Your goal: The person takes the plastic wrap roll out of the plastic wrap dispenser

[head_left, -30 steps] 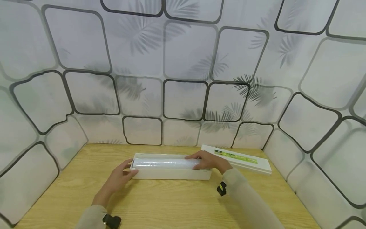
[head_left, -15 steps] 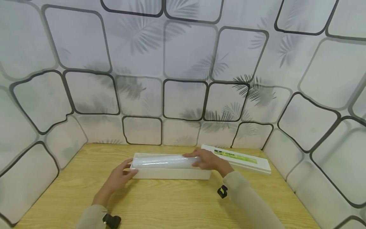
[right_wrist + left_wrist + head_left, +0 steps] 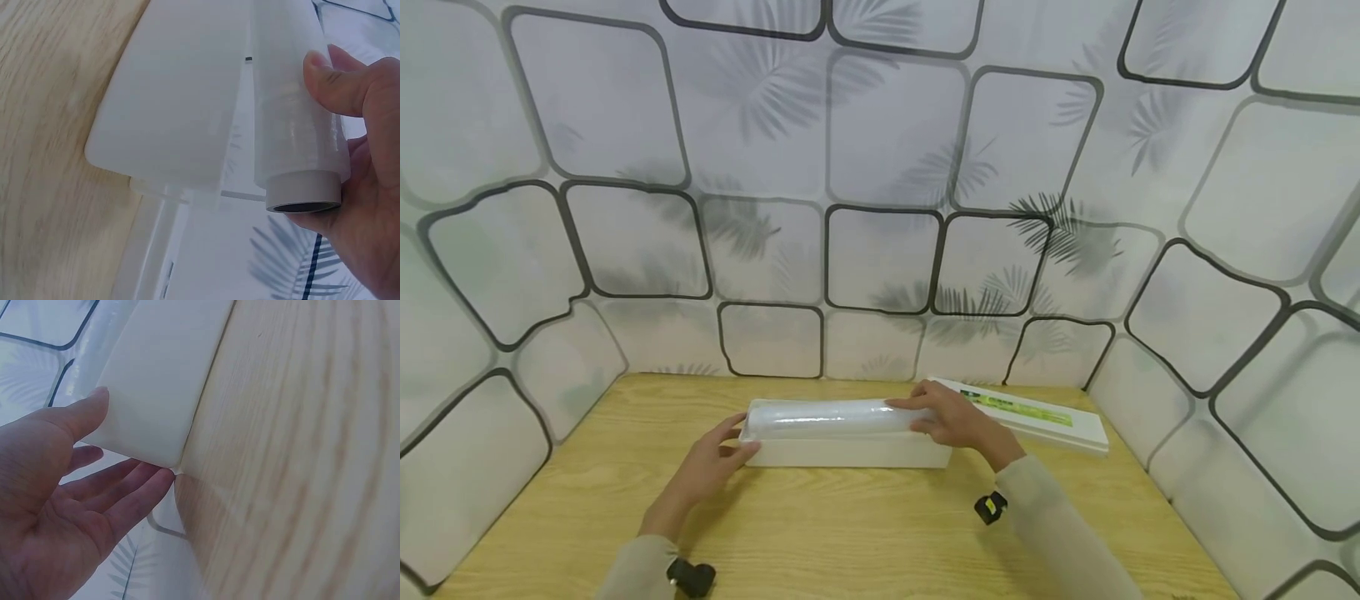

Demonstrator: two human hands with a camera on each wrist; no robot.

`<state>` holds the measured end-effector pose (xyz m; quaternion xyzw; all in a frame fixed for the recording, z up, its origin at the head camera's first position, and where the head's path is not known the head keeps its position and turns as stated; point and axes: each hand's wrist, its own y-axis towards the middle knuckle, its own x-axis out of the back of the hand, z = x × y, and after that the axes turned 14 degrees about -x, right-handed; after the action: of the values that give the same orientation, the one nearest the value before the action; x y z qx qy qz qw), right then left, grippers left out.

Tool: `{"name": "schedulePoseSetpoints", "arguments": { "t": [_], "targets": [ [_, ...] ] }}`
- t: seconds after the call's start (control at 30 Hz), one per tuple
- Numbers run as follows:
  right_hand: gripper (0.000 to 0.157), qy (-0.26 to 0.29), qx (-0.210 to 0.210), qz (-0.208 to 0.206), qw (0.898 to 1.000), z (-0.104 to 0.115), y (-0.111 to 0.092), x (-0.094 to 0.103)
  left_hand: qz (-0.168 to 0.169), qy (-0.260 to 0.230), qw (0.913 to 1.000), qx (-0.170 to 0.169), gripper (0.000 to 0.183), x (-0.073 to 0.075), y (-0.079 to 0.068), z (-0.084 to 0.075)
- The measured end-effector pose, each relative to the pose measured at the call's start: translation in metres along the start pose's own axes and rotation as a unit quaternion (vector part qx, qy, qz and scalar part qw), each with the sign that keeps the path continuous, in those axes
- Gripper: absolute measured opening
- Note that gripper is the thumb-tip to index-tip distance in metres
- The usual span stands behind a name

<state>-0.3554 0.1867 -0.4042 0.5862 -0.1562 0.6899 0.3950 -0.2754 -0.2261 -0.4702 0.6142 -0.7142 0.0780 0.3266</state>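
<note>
My right hand (image 3: 957,415) grips a roll of clear plastic wrap (image 3: 827,418) near its right end. In the right wrist view the roll (image 3: 294,94) shows a pale core at its end, and the thumb lies along its side. It is raised above the long white open box (image 3: 850,452), whose right end is apart from it. My left hand (image 3: 703,468) holds the box's left end. In the left wrist view, the thumb of the left hand (image 3: 69,487) touches the front wall and its fingers lie against the end of the box (image 3: 162,381).
A long white lid (image 3: 1022,412) with a green label lies behind and to the right of the box. The wooden table (image 3: 850,533) runs back to patterned sheets (image 3: 880,258) that rise behind and at both sides. A small black camera sits on each wrist.
The roll has risen in the box, its right end first and then its left, with my right hand holding it. My left hand stays at the box's left end.
</note>
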Motion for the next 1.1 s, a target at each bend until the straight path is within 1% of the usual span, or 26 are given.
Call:
{"name": "schedulePoseSetpoints", "arguments": {
  "t": [0.13,0.23,0.3,0.47,0.63,0.77,1.1],
  "targets": [
    [0.04,0.027,0.039,-0.024,0.999,-0.003,-0.006,0.007,-0.002,0.002,1.0,0.0,0.067,0.0,0.0,0.0],
    [0.038,0.045,0.052,-0.032,0.997,-0.006,-0.012,0.011,-0.002,-0.001,1.0,0.0,0.067,0.0,0.0,0.0],
    [0.038,0.057,0.049,-0.028,0.997,-0.009,-0.016,0.013,-0.004,-0.003,1.0,0.0,0.066,0.0,0.0,0.0],
    [0.039,0.097,0.026,-0.013,0.995,-0.014,-0.029,0.016,-0.003,-0.006,1.0,-0.003,0.065,0.0,0.001,0.0],
    [0.038,0.128,0.016,-0.011,0.992,-0.014,-0.042,0.023,-0.003,-0.006,1.0,-0.006,0.066,0.0,0.001,0.001],
    [0.038,0.138,0.012,-0.015,0.99,-0.013,-0.053,0.029,-0.003,-0.01,0.9999,-0.006,0.067,0.0,0.001,0.002],
    [0.039,0.121,0.007,-0.04,0.992,-0.024,-0.076,0.029,0.005,-0.012,0.9999,0.003,0.068,0.0,0.001,0.004]
  ]
}}
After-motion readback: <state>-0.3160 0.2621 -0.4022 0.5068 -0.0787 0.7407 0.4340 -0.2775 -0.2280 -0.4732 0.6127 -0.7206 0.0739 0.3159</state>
